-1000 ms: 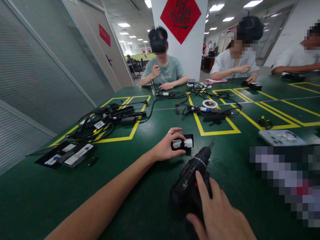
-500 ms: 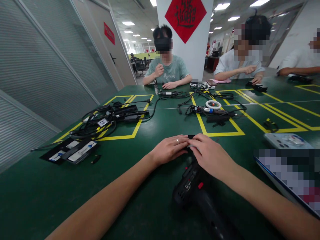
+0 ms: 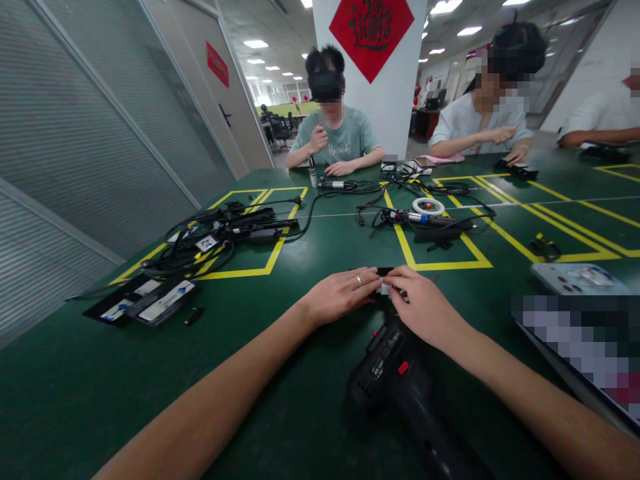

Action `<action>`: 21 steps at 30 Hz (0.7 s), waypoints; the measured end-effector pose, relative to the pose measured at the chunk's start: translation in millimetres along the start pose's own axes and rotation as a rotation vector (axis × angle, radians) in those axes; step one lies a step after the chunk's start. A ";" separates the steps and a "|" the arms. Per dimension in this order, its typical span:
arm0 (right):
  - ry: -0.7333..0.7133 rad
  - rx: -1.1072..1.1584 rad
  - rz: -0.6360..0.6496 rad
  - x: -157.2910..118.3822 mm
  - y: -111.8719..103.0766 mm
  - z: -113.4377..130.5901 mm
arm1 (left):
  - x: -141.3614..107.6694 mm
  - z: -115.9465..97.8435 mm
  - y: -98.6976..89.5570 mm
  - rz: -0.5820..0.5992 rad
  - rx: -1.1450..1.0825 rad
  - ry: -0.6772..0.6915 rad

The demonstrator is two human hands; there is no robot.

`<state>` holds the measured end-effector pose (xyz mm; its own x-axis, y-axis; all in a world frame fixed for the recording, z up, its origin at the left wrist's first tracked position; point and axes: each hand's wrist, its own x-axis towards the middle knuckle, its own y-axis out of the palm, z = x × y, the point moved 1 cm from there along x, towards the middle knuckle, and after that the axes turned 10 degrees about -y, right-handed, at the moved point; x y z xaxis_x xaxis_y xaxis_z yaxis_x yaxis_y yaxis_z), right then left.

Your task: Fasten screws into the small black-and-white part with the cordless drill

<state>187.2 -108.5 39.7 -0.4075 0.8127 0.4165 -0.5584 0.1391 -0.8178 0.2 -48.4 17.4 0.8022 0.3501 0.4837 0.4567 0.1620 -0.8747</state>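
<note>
My left hand [image 3: 343,295], with a ring on one finger, has its fingers together over the left side of a flat black part [image 3: 385,271]. Most of that part is hidden under both hands. On its right side, my right hand [image 3: 423,303] is closed in a pinch at a small white piece [image 3: 384,287] between my fingertips. Just below my hands a black cordless drill [image 3: 385,370] with red buttons lies on its side on the green table, its handle toward me.
Cables and black devices [image 3: 250,230] lie at the left, near packaged cards [image 3: 163,301] and a small black piece [image 3: 194,316]. A soldering-iron-like tool [image 3: 420,217] and a white ring [image 3: 428,206] lie ahead. A phone [image 3: 575,279] and a blurred screen [image 3: 580,347] sit right. Co-workers sit opposite.
My right fingertips have shifted slightly, so the white piece and more of the black part show between my hands. My left hand and the drill stay nearly in place.
</note>
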 end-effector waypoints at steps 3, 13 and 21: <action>0.000 0.006 -0.011 -0.7 1.9 -1.1 | 0.2 -2.4 1.4 -0.025 0.019 -0.019; 0.005 -0.004 -0.033 -0.8 2.7 -0.2 | 0.6 -3.8 6.5 -0.040 0.019 -0.080; 0.006 -0.028 -0.019 -1.1 3.9 -1.2 | 1.8 -3.4 4.9 -0.033 0.019 -0.069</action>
<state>186.3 -108.1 35.5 -0.3929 0.8130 0.4298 -0.5456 0.1702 -0.8206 5.2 -50.1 14.0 0.7580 0.4071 0.5095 0.4744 0.1919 -0.8591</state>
